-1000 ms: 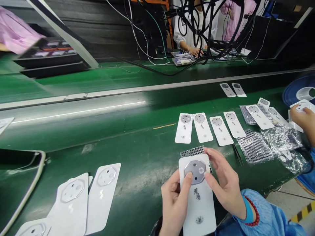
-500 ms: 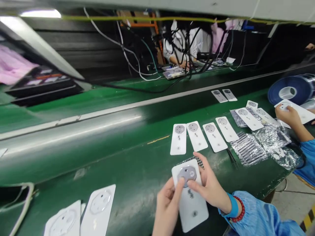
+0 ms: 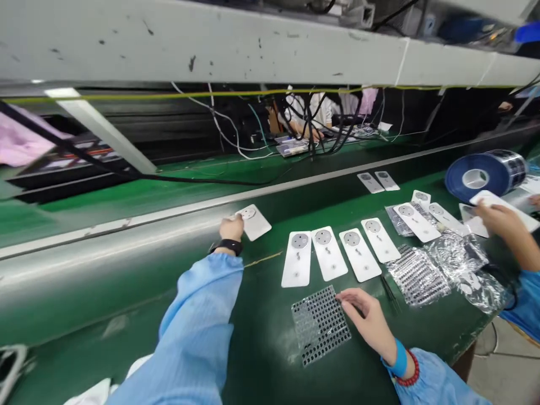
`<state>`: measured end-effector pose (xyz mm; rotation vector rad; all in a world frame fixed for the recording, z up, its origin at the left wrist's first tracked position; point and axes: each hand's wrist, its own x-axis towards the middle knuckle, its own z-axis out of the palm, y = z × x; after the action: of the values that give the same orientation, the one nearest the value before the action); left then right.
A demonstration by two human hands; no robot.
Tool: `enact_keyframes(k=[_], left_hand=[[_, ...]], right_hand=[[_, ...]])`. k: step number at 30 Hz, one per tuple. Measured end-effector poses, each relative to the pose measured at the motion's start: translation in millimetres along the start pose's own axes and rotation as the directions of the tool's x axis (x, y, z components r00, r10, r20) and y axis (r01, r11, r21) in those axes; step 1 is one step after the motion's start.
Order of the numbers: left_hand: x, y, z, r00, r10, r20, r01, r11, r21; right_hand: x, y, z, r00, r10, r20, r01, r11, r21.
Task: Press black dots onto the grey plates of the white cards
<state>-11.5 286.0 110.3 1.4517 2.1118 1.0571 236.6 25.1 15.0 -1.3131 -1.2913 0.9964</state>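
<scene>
Now the left hand [image 3: 232, 229] stretches out, its fingers on the corner of a white card [image 3: 254, 222], grip unclear from here; the right hand [image 3: 366, 318] lies half-open, fingertips on a dotted clear sheet [image 3: 320, 324], beside a row of white cards [image 3: 329, 253] on the green desk [image 3: 257, 360].

Nothing legible: just small dark printed characters on each white card [image 3: 304, 271], below the grey disc [image 3: 300, 241], too small and blurred to read.
</scene>
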Motion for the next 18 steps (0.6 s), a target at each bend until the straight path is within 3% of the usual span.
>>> enact_keyframes(k=[2,4,7,9,11,13,15,18], left_hand=[[-14,-14,2.5,0.998,0.024,0.064,-0.028,0.998,0.061],[-50,-34,2.0,0.981,0.087,0.173,-0.103,0.991,0.082],[-139,-66,-5.5,0.913,0.204,0.353,-0.234,0.971,0.042],[-205,-84,-13.8,0.861,0.304,0.409,-0.328,0.944,-0.01],[-262,-97,-21.9,0.854,0.314,0.415,-0.335,0.942,-0.022],[-303,-103,-27.7,0.868,0.262,0.423,-0.286,0.958,-0.008],[-324,-105,-32.3,0.883,0.209,0.42,-0.233,0.973,0.004],[-316,-112,-46.5,0.943,0.152,0.296,-0.173,0.984,0.048]], right_hand=[[-1,-1,-2,0.999,-0.034,0.02,0.035,0.995,-0.092],[-4,-4,-3,0.994,-0.088,0.069,0.099,0.982,-0.164],[-9,-8,-3,0.972,-0.171,0.163,0.204,0.955,-0.217],[-11,-10,-1,0.947,-0.212,0.24,0.273,0.926,-0.26],[-12,-11,2,0.904,-0.247,0.35,0.366,0.87,-0.33],[-15,-9,5,0.849,-0.261,0.46,0.463,0.788,-0.407],[-18,-5,6,0.814,-0.255,0.521,0.521,0.717,-0.463],[-22,7,2,0.803,-0.26,0.536,0.548,0.675,-0.493]])
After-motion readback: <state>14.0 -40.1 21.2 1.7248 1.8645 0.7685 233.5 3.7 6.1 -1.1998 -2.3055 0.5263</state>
